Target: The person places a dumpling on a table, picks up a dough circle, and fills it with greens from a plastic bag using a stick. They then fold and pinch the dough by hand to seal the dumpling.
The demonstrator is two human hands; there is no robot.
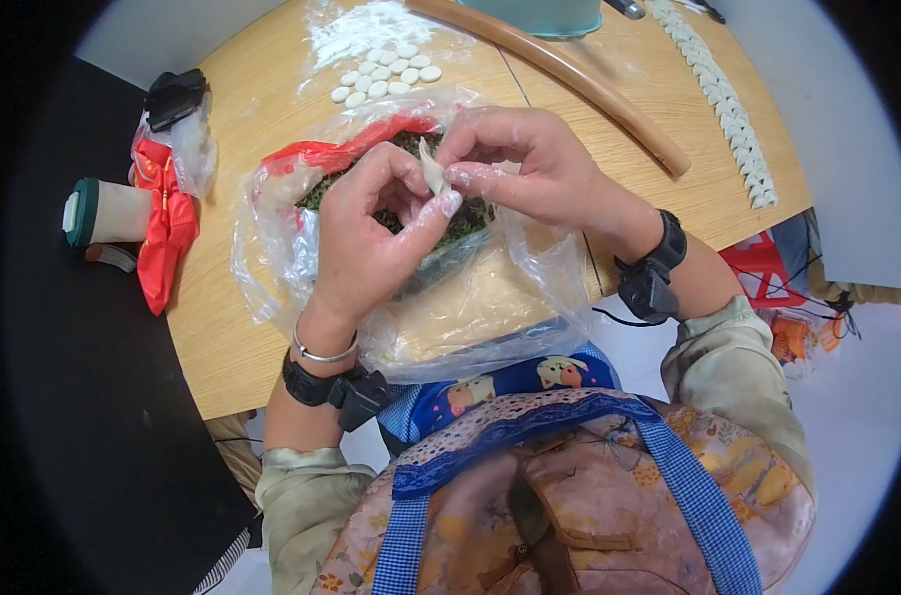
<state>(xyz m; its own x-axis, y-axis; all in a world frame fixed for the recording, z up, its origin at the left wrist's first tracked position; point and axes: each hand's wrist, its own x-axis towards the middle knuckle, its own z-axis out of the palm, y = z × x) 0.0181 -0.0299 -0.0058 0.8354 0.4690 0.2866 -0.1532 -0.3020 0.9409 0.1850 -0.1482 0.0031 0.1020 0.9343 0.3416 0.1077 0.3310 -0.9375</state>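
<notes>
Both hands meet over the middle of the worktop (pixel 272 327), pinching a small pale dough wrapper (pixel 433 171) between them. The left hand (pixel 366 233) curls under it with floured fingertips closed on its lower edge; the right hand (pixel 530 164) nips the top edge shut. By the look of it, sealing is under way, and the next pinch needs a light, even press along the seam. Just beneath sits a clear plastic bag of dark green filling (pixel 450 223). Farther off lie small white dough discs (pixel 386 74), a long wooden rolling pin (pixel 569 74) and, far right, a row of finished white dumplings (pixel 733 114). No writing is readable.
</notes>
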